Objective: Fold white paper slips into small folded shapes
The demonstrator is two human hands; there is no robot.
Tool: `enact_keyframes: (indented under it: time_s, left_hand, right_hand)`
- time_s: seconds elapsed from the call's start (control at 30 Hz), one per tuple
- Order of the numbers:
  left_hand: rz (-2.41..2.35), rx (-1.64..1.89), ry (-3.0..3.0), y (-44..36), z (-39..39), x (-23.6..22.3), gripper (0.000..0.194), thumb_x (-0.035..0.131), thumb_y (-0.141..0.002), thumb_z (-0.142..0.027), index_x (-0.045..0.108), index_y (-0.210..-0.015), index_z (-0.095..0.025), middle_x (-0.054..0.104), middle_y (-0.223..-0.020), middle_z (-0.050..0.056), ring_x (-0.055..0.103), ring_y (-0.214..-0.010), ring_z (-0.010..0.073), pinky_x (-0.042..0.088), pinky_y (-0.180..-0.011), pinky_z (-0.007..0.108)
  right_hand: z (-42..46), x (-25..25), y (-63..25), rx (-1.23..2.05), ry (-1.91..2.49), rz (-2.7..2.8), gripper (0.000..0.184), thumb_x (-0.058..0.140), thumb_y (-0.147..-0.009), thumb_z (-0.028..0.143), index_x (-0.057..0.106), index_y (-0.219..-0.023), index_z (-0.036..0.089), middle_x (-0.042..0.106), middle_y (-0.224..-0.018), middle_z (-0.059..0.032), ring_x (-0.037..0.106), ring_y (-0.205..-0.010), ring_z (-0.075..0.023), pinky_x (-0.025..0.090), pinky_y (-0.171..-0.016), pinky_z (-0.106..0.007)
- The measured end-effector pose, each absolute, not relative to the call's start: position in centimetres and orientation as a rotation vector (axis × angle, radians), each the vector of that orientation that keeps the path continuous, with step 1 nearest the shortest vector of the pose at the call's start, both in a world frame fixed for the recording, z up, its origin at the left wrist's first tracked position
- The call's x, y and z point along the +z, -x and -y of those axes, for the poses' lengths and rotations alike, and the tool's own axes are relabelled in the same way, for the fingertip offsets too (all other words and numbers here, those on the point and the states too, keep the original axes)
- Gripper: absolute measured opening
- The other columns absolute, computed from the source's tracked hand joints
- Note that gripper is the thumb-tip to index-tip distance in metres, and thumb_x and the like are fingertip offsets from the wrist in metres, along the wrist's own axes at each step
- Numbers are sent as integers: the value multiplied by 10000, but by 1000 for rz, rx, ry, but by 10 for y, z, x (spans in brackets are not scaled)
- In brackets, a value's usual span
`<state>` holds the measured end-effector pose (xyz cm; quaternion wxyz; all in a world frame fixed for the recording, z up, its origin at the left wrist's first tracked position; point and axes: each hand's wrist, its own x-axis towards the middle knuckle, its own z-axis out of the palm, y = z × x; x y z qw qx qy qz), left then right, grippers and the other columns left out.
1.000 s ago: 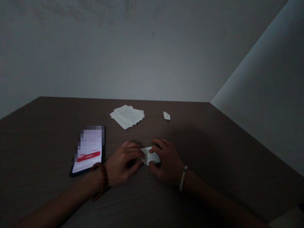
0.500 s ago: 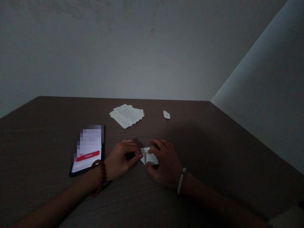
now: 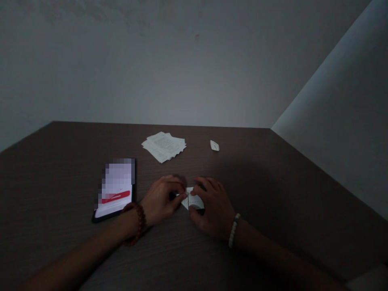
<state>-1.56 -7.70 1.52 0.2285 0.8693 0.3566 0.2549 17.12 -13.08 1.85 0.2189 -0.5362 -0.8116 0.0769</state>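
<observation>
A small printed sheet of paper, partly folded, lies on the table between my two hands. My left hand, with a brown bead bracelet at the wrist, pinches the paper's left part between thumb and fingers. From the other side my right hand, wearing a pale bead bracelet, presses the paper down with its thumb and bent fingers. Part of the sheet is hidden under the right fingers.
A phone with a lit screen lies left of my left hand. Farther back are a pile of printed paper sheets and a small folded paper piece. The brown table meets a grey wall.
My left hand has shifted slightly right, its fingertips nearer my right hand over the paper's left part. My right hand stays on the sheet. The whole view has shifted slightly.
</observation>
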Motion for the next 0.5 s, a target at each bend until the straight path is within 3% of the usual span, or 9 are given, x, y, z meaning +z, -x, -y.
enact_keyframes:
  time_s: [0.5]
  left_hand:
    - [-1016,730,-2361,12,80,13,66,597,-792,-173,605,-727,-165,617,-833,43,567,-837,194,454,-761,337]
  right_hand:
    - [131,21,-172,226,1489,2259,259,627,-727,281,585,-972,211,517,-1225,-80,422,-1139,-263,325,-961,-430]
